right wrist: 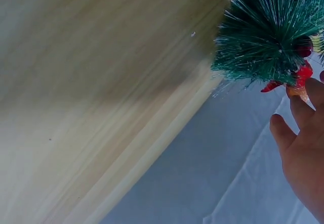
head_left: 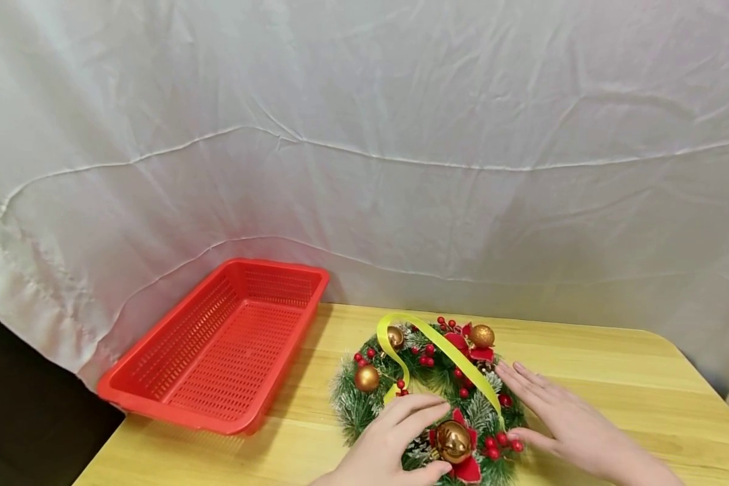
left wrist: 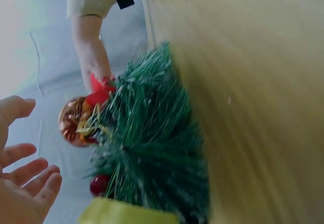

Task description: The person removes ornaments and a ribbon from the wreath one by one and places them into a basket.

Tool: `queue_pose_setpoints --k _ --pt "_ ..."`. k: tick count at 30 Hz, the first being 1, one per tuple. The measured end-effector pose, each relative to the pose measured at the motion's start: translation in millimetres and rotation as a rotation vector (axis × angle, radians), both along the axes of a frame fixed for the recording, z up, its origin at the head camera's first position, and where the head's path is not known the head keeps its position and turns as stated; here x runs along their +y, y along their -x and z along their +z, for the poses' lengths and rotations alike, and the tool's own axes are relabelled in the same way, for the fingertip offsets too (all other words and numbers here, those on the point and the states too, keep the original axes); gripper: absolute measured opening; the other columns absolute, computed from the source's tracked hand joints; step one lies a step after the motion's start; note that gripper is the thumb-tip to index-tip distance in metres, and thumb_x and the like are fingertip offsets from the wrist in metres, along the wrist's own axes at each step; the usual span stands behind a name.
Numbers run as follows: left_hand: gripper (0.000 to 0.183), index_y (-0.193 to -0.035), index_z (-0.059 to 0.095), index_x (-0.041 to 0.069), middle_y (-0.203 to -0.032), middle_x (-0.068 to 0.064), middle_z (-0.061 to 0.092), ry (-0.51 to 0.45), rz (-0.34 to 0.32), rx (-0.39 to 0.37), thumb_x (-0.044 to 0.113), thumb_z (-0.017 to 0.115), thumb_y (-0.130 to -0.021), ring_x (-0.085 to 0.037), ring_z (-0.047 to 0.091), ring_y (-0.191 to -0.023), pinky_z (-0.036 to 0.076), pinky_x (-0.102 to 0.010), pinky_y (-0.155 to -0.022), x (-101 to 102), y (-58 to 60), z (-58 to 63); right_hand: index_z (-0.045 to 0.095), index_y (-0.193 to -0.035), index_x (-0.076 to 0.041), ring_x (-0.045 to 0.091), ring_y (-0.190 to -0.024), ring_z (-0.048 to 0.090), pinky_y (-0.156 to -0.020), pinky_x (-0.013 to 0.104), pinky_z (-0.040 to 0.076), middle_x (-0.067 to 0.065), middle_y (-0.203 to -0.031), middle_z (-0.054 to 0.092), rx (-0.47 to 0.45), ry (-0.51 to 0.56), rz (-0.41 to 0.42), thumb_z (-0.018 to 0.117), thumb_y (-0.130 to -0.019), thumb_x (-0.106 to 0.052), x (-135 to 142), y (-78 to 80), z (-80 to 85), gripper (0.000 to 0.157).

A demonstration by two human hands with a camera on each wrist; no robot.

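Note:
A green Christmas wreath (head_left: pixel 354 405) with frosted needles, red berries and gold balls lies on the wooden table. Across it arches a loose yellow ribbon (head_left: pixel 440 343). Over its near left side my left hand (head_left: pixel 389 442) hovers, fingers bent and spread beside a shiny gold ball (head_left: pixel 453 442) on a red flower; the left wrist view shows these fingers (left wrist: pixel 23 171) apart from the wreath. My right hand (head_left: pixel 561 418) is at the wreath's right edge with its fingers extended. Whether its fingertips touch the greenery, I cannot tell. Neither hand grips anything.
Left of the wreath stands a red plastic basket (head_left: pixel 112 388) with slotted walls, slanting across the table's left edge. Behind the table (head_left: pixel 619 364) hangs a pale wrinkled cloth (head_left: pixel 401 216). The table's right edge slopes down toward the lower right.

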State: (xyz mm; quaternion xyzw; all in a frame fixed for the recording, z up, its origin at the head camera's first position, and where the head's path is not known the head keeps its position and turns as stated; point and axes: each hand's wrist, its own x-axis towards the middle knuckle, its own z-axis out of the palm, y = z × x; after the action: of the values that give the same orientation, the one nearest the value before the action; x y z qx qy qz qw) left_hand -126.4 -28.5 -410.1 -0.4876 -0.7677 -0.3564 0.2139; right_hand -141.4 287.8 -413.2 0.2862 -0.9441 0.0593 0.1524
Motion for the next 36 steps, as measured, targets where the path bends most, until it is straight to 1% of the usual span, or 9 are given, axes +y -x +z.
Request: queue_pose_setpoints --k 1,4,7,12,19,21,26,32,36 --pt "0.061 -0.141 0.045 0.015 -0.139 0.003 0.045 -0.004 -0.008 -0.019 0.031 0.070 -0.087 -0.011 0.044 -0.125 0.039 -0.023 -0.100 2.0 -0.3 -1.1 0.030 -0.151 -0.021 0.013 -0.140 0.022 -0.105 0.006 -0.002 0.003 -0.152 0.033 -0.010 0.005 -0.012 0.063 -0.084 -0.057 -0.1 -0.3 -0.5 0.082" --pt "0.059 -0.138 0.049 0.013 -0.136 0.001 0.047 0.004 -0.016 -0.026 0.029 0.072 -0.086 -0.012 0.045 -0.124 0.040 -0.023 -0.100 6.3 -0.1 -4.5 0.028 -0.152 -0.023 0.027 -0.133 0.037 -0.103 0.005 -0.003 0.006 -0.150 0.035 -0.036 0.011 -0.036 0.062 -0.084 -0.058 -0.6 -0.8 -1.5 0.084" --pt "0.057 -0.136 0.051 0.013 -0.135 0.000 0.048 0.032 -0.020 -0.063 0.029 0.073 -0.086 -0.012 0.045 -0.124 0.040 -0.024 -0.100 8.6 -0.1 -7.3 0.027 -0.152 -0.023 0.032 -0.130 0.041 -0.101 0.005 -0.004 0.008 -0.149 0.036 -0.047 0.004 -0.041 0.062 -0.084 -0.058 -1.2 -0.9 -2.4 0.084" --pt "0.050 -0.132 0.056 0.012 -0.131 -0.003 0.052 0.079 -0.032 -0.084 0.028 0.072 -0.087 -0.012 0.046 -0.122 0.040 -0.024 -0.100 10.6 1.2 -10.5 0.026 -0.152 -0.023 0.023 -0.134 0.035 -0.103 0.006 -0.003 0.008 -0.149 0.037 -0.034 -0.010 -0.034 0.061 -0.085 -0.056 -1.8 -0.6 -4.1 0.083" --pt "0.048 -0.130 0.057 0.013 -0.127 -0.001 0.054 0.101 -0.021 -0.068 0.024 0.072 -0.086 -0.011 0.048 -0.118 0.039 -0.022 -0.099 10.9 2.4 -12.6 0.027 -0.152 -0.022 -0.001 -0.137 0.009 -0.104 0.006 -0.002 0.007 -0.149 0.037 -0.011 -0.011 -0.018 0.062 -0.086 -0.055 -1.5 0.2 -6.3 0.082" --pt "0.048 -0.130 0.057 0.014 -0.127 0.000 0.055 0.095 -0.016 -0.059 0.023 0.072 -0.086 -0.010 0.049 -0.117 0.039 -0.021 -0.099 11.3 2.6 -13.1 0.027 -0.152 -0.022 0.001 -0.138 0.011 -0.103 0.005 -0.002 0.007 -0.149 0.038 -0.020 -0.010 -0.022 0.061 -0.086 -0.056 -1.3 0.6 -6.4 0.082" --pt "0.045 -0.127 0.058 0.015 -0.123 0.001 0.056 0.085 0.002 -0.022 0.023 0.073 -0.085 -0.009 0.050 -0.112 0.039 -0.018 -0.097 13.2 3.5 -14.2 0.029 -0.152 -0.023 0.011 -0.137 0.024 -0.103 0.004 -0.002 0.006 -0.149 0.038 -0.038 -0.011 -0.025 0.060 -0.085 -0.058 -1.3 1.8 -6.1 0.082" --pt "0.044 -0.123 0.059 0.016 -0.121 0.004 0.055 0.099 0.036 -0.030 0.026 0.075 -0.084 -0.007 0.051 -0.110 0.041 -0.016 -0.093 16.9 3.9 -14.2 0.030 -0.151 -0.021 -0.002 -0.137 0.008 -0.103 0.005 -0.003 0.006 -0.149 0.038 -0.043 -0.002 -0.012 0.060 -0.086 -0.058 -1.8 2.1 -5.3 0.081" --pt "0.044 -0.121 0.059 0.017 -0.120 0.006 0.055 0.113 0.070 -0.026 0.028 0.076 -0.082 -0.006 0.051 -0.109 0.041 -0.015 -0.092 18.7 4.3 -14.0 0.029 -0.151 -0.021 -0.005 -0.136 0.004 -0.103 0.005 -0.003 0.006 -0.149 0.038 -0.042 0.000 -0.009 0.060 -0.086 -0.057 -2.1 2.1 -4.4 0.081"
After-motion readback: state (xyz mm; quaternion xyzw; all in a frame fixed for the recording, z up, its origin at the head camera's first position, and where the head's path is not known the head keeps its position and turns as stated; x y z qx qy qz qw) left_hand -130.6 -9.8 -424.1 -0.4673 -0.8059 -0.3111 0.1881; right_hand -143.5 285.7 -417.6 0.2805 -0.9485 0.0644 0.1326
